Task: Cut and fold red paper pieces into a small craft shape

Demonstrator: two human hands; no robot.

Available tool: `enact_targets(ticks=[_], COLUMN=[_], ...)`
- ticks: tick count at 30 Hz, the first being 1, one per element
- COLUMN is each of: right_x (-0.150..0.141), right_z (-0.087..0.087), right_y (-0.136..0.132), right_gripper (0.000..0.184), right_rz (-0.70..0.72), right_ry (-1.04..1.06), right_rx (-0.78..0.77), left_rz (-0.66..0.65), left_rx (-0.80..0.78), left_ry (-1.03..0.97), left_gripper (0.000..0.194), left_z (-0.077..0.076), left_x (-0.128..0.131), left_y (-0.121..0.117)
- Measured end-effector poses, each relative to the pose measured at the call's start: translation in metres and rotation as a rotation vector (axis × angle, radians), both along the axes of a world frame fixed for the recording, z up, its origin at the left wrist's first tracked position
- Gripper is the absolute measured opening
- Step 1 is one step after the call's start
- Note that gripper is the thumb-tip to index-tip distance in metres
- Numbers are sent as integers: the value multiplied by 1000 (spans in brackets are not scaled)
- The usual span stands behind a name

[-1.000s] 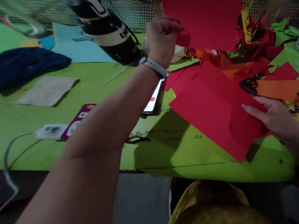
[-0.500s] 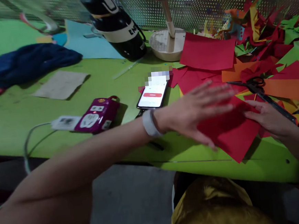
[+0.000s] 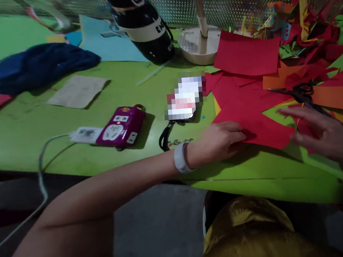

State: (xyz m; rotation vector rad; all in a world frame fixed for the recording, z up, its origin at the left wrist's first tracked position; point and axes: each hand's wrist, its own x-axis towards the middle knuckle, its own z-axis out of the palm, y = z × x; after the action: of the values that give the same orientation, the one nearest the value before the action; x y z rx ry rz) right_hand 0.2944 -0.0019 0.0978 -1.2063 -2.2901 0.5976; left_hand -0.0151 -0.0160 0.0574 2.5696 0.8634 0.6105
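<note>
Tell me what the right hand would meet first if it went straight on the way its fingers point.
Most likely the red sheet under the left hand; the right hand points leftward at it, though its height above the table is unclear.

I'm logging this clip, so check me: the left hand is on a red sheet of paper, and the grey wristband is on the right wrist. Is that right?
Not quite, the wrist is wrong: in the head view, the grey wristband is on the wrist of the left hand. That hand is indeed on a red sheet of paper.
</note>
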Motion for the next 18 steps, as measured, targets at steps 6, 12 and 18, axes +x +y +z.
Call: enact_targets(ticks=[6, 12, 18], right_x=[-16, -23, -25], right_z=[-1, -6, -19], right_y=[-6, 3, -7], right_gripper=[29, 38, 28], right_rz=[179, -3, -144], right_ry=[-33, -128, -143], right_rx=[-187, -240, 91], left_rz=[28, 83, 220], left_rx=[-239, -293, -214], left_ry=[-218, -186, -97], left_gripper=[28, 43, 43], left_z=[3, 6, -2], left_x=[-2, -9, -11], left_y=[0, 4, 0])
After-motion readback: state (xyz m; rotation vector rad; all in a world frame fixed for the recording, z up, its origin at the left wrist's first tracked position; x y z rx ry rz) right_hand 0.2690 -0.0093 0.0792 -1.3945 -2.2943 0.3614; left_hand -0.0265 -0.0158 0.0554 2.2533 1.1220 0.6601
